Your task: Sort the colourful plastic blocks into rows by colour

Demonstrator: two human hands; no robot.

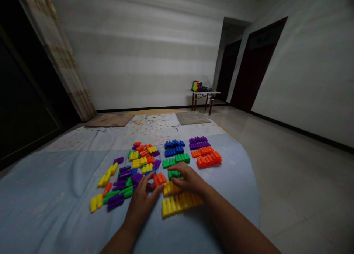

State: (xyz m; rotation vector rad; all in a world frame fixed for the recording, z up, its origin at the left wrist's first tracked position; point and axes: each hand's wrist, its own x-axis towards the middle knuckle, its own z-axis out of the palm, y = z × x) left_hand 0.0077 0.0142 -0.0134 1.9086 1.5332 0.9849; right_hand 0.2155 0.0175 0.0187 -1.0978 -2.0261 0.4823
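Colourful plastic pieces lie on a light blue cloth. My left hand (143, 196) has its thumb and fingers around an orange piece (159, 179) at the edge of a mixed pile (135, 178). To its right, my right hand (189, 178) curls over a green piece (174, 174), with the thumb near the yellow pieces (170, 188). A longer yellow row (179, 204) lies below that hand, partly covered by the forearm. Above it are green rows (177, 160) and blue rows (174, 148). Purple rows (199, 143) and orange rows (207, 158) are further right.
Yellow pieces (96, 203) and purple pieces (115, 201) lie at the left of the pile. Two flat mats (110, 120) rest at the far table edge. Beyond stands a small table (204, 92) with a colourful bag (197, 86) on it.
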